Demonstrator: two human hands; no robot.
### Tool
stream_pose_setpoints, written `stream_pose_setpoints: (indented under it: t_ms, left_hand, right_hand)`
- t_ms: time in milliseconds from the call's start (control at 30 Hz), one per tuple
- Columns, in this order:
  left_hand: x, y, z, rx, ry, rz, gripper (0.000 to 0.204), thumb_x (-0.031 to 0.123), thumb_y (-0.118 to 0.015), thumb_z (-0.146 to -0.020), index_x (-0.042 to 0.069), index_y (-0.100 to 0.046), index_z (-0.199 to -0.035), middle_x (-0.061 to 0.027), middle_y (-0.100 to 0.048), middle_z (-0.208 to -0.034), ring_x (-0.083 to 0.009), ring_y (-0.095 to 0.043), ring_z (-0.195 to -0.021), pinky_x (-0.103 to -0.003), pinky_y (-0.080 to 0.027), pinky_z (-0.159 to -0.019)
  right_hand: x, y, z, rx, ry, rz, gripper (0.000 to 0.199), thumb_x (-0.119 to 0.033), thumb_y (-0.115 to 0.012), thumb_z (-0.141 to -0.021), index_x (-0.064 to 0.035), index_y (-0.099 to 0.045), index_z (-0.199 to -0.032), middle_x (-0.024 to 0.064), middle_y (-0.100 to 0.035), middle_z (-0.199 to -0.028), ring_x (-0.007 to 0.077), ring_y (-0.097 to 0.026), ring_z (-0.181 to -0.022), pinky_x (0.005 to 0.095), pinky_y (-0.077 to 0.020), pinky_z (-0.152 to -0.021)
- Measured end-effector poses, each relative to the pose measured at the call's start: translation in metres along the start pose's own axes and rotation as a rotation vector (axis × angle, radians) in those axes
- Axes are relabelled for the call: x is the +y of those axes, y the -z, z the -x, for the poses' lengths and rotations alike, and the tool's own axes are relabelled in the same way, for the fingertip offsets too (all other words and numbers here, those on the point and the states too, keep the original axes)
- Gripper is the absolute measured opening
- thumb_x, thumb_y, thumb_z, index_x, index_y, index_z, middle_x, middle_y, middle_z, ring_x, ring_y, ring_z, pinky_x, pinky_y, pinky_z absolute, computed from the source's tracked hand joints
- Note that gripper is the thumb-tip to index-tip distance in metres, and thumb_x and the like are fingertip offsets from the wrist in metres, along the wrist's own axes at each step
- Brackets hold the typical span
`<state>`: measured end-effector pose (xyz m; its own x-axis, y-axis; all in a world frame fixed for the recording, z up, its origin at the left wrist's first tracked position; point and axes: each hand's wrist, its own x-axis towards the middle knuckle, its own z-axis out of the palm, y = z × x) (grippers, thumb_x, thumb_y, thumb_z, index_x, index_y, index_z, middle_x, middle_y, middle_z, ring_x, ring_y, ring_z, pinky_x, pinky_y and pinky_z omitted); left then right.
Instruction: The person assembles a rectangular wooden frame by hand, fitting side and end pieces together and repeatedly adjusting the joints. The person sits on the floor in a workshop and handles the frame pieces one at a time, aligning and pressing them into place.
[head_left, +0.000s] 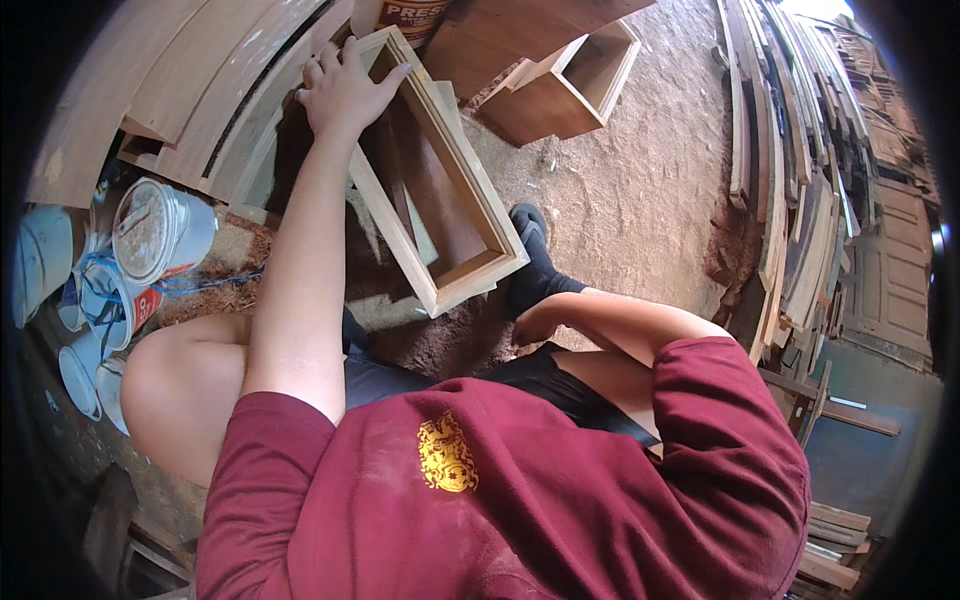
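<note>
The left hand (345, 88) lies flat on the upper end of a rectangular wooden frame (440, 180), its fingers (325, 62) spread apart and resting over the frame's far corner rather than curled round it; the thumb points toward the inner edge of the frame. The frame is an open box of pale wood, tilted, with its near corner down by a foot in a dark sock (535, 265) on the sawdust-covered floor (620, 180). Nothing is seen inside it apart from its own darker inner wall.

The right hand (530, 325) is bent back at the wrist close to the person's lap, just beside the sock. Its fingers are tucked out of sight under the wrist, so whether they are together or apart cannot be told, nor whether they hold anything.

Beyond the frame stands a second wooden box (565, 85), open toward the camera and empty as far as can be seen. To the left are several light blue paint tins (160, 230), lids on, so their contents are hidden; some are cut off by the dark rim of the view. Curved wooden boards (170, 80) lean behind them. Stacked planks (790, 180) line the right side, blurring toward the edge. The person's red shirt (520, 490) fills the lower part of the view.
</note>
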<state>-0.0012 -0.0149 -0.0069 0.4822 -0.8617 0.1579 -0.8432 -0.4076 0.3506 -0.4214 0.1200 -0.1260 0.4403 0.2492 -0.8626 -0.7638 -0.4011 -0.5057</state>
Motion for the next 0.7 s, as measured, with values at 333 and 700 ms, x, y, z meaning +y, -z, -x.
stream_pose_setpoints:
  t_ms: [333,700]
  left_hand:
    - [-0.002,-0.007,0.001,0.038,-0.013,-0.041,0.098,0.078,-0.056,-0.083,0.013,-0.038,-0.153,-0.0187,-0.041,-0.152,-0.0404,-0.035,-0.143,-0.061,-0.037,-0.108]
    - [-0.001,-0.010,0.000,0.028,-0.002,-0.034,0.098,0.079,-0.055,-0.083,0.014,-0.037,-0.154,-0.0176,-0.040,-0.154,-0.0387,-0.036,-0.144,-0.061,-0.037,-0.108]
  right_hand:
    - [0.030,-0.031,-0.038,-0.401,-0.075,-0.109,0.035,-0.021,-0.059,-0.095,0.0019,-0.062,-0.121,0.0133,-0.069,-0.104,0.0217,-0.066,-0.091,0.0376,-0.0556,-0.071]
    - [0.035,0.067,0.055,0.376,-0.492,0.684,0.060,-0.021,-0.058,-0.089,0.0082,-0.045,-0.140,0.0272,-0.039,-0.152,0.0459,-0.037,-0.141,0.0545,-0.0368,-0.112]
